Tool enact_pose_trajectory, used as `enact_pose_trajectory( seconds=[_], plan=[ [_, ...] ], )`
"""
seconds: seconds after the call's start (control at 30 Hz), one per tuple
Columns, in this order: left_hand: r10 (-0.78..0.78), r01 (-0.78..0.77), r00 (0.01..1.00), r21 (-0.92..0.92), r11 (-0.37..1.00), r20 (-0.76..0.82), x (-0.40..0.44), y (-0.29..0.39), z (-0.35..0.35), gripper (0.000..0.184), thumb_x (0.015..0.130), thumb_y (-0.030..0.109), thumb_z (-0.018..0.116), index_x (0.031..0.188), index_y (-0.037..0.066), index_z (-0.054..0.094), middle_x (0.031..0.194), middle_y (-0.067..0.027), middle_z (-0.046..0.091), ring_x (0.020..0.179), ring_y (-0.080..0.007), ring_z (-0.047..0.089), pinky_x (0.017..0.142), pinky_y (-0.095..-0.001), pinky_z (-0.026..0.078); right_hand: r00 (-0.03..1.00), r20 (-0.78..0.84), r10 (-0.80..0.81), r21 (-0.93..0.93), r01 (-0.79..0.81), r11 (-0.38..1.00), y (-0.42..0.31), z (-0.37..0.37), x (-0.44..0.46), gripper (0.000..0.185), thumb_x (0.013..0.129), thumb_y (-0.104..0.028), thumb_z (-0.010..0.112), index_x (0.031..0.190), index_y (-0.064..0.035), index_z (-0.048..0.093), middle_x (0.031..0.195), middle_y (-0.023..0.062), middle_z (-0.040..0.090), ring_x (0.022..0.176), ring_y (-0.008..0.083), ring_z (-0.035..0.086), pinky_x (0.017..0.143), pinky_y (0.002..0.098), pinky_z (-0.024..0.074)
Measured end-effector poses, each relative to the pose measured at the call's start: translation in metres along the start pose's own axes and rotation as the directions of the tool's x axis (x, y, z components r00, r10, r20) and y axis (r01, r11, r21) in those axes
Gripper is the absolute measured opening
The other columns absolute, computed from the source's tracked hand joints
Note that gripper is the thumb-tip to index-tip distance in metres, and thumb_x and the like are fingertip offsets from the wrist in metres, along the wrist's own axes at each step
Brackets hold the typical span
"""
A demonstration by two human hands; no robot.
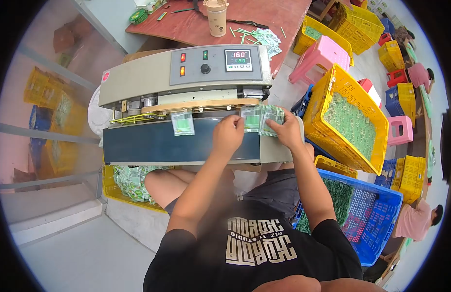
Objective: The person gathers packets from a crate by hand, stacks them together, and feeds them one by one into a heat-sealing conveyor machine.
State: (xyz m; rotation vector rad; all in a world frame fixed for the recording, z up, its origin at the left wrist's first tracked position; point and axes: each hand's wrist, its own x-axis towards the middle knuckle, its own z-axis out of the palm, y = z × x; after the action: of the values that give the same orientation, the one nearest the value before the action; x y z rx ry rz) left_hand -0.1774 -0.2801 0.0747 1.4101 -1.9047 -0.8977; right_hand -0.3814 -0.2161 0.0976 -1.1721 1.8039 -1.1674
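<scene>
One packet (183, 124)'s in the machine (138, 86)! At its mouth, your left grip (228, 134) pinches a second packet (252, 119), your right grip (290, 132) a third (270, 116).

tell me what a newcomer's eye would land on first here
Probably the long grey sealing machine across the middle, its digital display glowing red and green. Next, the big yellow perforated plastic crate to its right, filled with small green-and-white pieces, and the bright blue plastic crate below that, partly filled with dark green strips.

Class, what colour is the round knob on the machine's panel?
Black round knob, clearest in head view.
</scene>
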Motion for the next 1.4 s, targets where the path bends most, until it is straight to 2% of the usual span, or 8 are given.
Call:
enact_pose_trajectory(
  seconds=[0.2, 0.33, 0.7, 0.8, 0.9, 1.03, 1.27, 1.4],
  plan=[
    [0.091, -0.087, 0.945, 0.028, 0.996, -0.314, -0.016, -0.013, -0.035, 0.020, 0.093, 0.028, 0.072, 0.091, 0.008, 0.072, 0.088, -0.0094, 0.072, 0.080, -0.0312, 0.072, 0.069, -0.0410, 0.057, 0.998, -0.042, -0.038, 0.047, 0.040, 0.998, 0.007, -0.006, 0.000, 0.054, 0.085, -0.006, 0.081, 0.136, -0.0009, 0.061, 0.109, 0.0078, 0.075, 0.096, 0.0126, 0.070, 0.086, 0.0293, 0.0563],
    [0.161, -0.163, 0.986, -0.049, 0.985, -0.052, -0.016, 0.009, 0.005, 0.020, 0.092, 0.027, 0.073, 0.097, 0.008, 0.075, 0.093, -0.0099, 0.073, 0.086, -0.0329, 0.071, 0.073, -0.0436, 0.056, 0.999, -0.001, 0.055, 0.059, -0.055, 0.997, -0.014, -0.003, 0.000, 0.052, 0.085, -0.004, 0.082, 0.132, -0.0004, 0.062, 0.109, 0.0078, 0.075, 0.098, 0.0127, 0.070, 0.086, 0.0299, 0.0559],
    [-0.061, 0.062, 0.993, -0.012, 0.998, 0.097, 0.006, 0.013, 0.010, 0.026, 0.096, 0.029, 0.064, 0.092, 0.006, 0.076, 0.086, -0.0180, 0.075, 0.084, -0.0395, 0.071, 0.077, -0.0488, 0.056, 1.000, -0.030, 0.009, 0.023, -0.008, 1.000, -0.004, -0.002, 0.004, 0.036, 0.086, -0.003, 0.079, 0.120, 0.0003, 0.067, 0.103, 0.0068, 0.076, 0.091, 0.0129, 0.071, 0.082, 0.0296, 0.0563],
    [-0.072, 0.073, 0.996, -0.012, 0.997, 0.057, 0.001, -0.003, -0.007, 0.024, 0.095, 0.030, 0.067, 0.094, 0.007, 0.076, 0.087, -0.0162, 0.076, 0.085, -0.0380, 0.072, 0.076, -0.0485, 0.056, 0.999, -0.036, 0.031, 0.036, -0.029, 0.999, -0.003, 0.000, 0.003, 0.031, 0.087, -0.001, 0.077, 0.117, 0.0004, 0.068, 0.099, 0.0059, 0.076, 0.087, 0.0118, 0.071, 0.078, 0.0296, 0.0568],
    [0.112, -0.106, 0.943, 0.035, 0.994, -0.314, -0.009, -0.019, -0.019, 0.019, 0.092, 0.028, 0.075, 0.095, 0.010, 0.071, 0.088, -0.0072, 0.072, 0.082, -0.0331, 0.071, 0.072, -0.0451, 0.057, 0.999, -0.033, 0.019, 0.037, -0.018, 0.999, 0.000, -0.001, 0.004, 0.030, 0.087, -0.001, 0.076, 0.116, 0.0003, 0.068, 0.099, 0.0060, 0.076, 0.086, 0.0112, 0.071, 0.077, 0.0294, 0.0567],
    [0.156, -0.161, 0.982, -0.048, 0.986, -0.104, -0.025, 0.004, -0.012, 0.019, 0.092, 0.025, 0.073, 0.096, 0.007, 0.073, 0.094, -0.0107, 0.072, 0.086, -0.0318, 0.071, 0.076, -0.0413, 0.056, 0.999, -0.026, 0.038, 0.068, -0.036, 0.997, 0.000, 0.003, 0.005, 0.028, 0.087, -0.002, 0.076, 0.114, -0.0005, 0.070, 0.097, 0.0058, 0.076, 0.086, 0.0103, 0.070, 0.077, 0.0290, 0.0562],
    [0.153, -0.152, 0.988, -0.091, 0.984, 0.008, 0.004, 0.022, 0.038, 0.021, 0.095, 0.027, 0.068, 0.095, 0.007, 0.075, 0.090, -0.0151, 0.074, 0.085, -0.0376, 0.071, 0.075, -0.0475, 0.056, 0.999, -0.045, -0.026, 0.105, 0.031, 0.994, 0.011, 0.010, 0.010, 0.029, 0.085, -0.002, 0.078, 0.113, -0.0008, 0.072, 0.096, 0.0055, 0.077, 0.085, 0.0114, 0.069, 0.080, 0.0301, 0.0556],
    [-0.014, 0.017, 0.998, -0.047, 0.999, 0.063, 0.005, 0.017, 0.027, 0.024, 0.094, 0.028, 0.065, 0.092, 0.006, 0.075, 0.084, -0.0176, 0.074, 0.083, -0.0400, 0.071, 0.077, -0.0492, 0.056, 0.999, -0.039, 0.017, 0.174, -0.010, 0.985, 0.015, 0.014, 0.010, 0.028, 0.085, -0.002, 0.078, 0.112, -0.0001, 0.072, 0.097, 0.0063, 0.077, 0.086, 0.0118, 0.070, 0.080, 0.0304, 0.0555]
  ],
)
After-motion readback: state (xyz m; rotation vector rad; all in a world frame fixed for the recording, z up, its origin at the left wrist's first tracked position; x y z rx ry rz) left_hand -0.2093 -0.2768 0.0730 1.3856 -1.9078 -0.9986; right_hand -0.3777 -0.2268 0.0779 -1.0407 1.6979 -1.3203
